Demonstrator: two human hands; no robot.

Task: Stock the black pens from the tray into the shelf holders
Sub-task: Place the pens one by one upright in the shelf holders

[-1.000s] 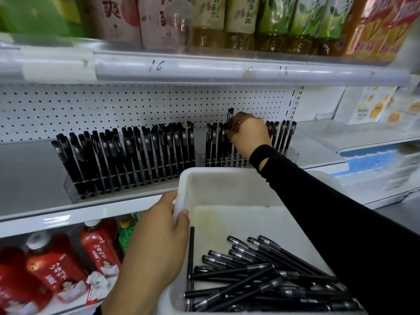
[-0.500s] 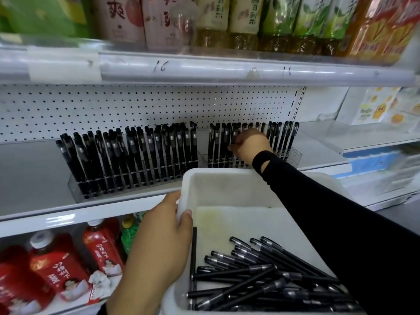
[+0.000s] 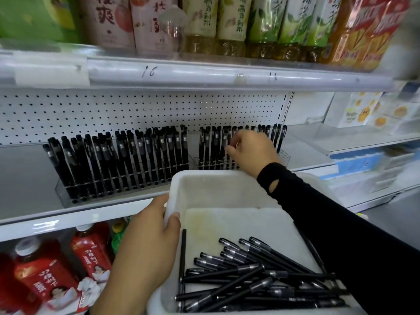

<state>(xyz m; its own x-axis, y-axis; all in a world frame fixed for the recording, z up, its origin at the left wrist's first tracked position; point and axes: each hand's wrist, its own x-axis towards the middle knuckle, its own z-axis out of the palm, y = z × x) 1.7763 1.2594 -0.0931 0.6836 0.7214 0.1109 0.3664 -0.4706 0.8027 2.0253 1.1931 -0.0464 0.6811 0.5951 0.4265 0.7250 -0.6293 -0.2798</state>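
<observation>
The right hand (image 3: 251, 153) hides part of the right holder (image 3: 284, 158).

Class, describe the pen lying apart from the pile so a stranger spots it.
Find the white tray held by the left hand. Crisscrossed black pens fill its near end. The lone pen runs straight along the left wall, near the thumb.

Pens (image 3: 250, 276) in tray (image 3: 227, 183) before shelf holders (image 3: 61, 194), drinks (image 3: 231, 23) above and below.
</observation>
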